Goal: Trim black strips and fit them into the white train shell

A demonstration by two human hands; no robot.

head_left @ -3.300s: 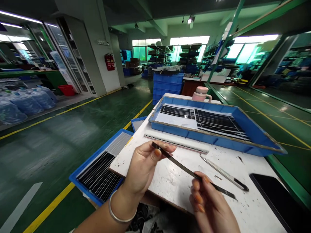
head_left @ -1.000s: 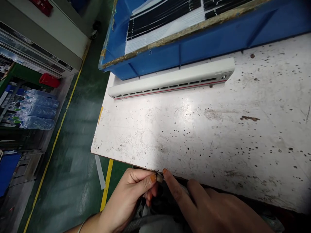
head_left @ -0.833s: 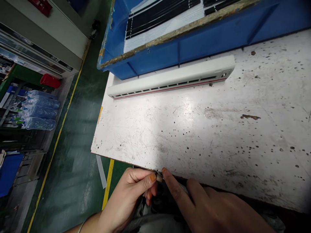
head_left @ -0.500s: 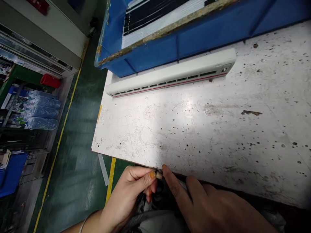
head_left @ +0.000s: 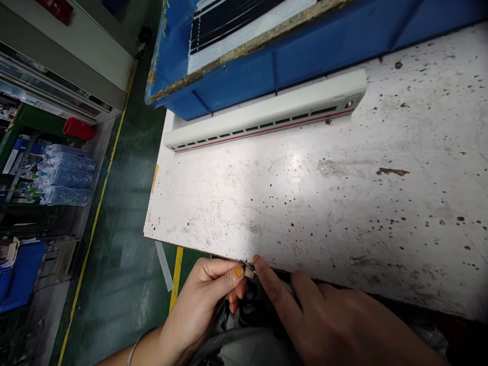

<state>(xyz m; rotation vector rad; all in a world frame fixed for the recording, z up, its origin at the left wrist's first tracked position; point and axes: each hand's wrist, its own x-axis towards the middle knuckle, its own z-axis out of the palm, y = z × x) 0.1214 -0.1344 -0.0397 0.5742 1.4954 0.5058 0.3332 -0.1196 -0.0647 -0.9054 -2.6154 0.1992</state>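
My left hand [head_left: 206, 297] sits just below the front edge of the white worktable [head_left: 312, 193], thumb and fingers pinched on the end of a small pale piece [head_left: 248, 272]. My right hand [head_left: 328, 320] is beside it, forefinger stretched out with its tip touching the same piece at the table edge. What lies under the hands is dark and hard to make out. A long white plastic bar with slots and a red line [head_left: 267, 114] lies further back on the table.
A blue tray [head_left: 244, 76] holding black strips on white sheets stands behind the white bar. To the left are the green floor with a yellow line [head_left: 89, 223], water bottles [head_left: 64, 178] and a red bin [head_left: 78, 129].
Since 3.3 s ago my view dropped from the room to the table's front edge, and the hands went from holding a long black strip above the table to pinching at the edge. Over the last second, hardly any movement.
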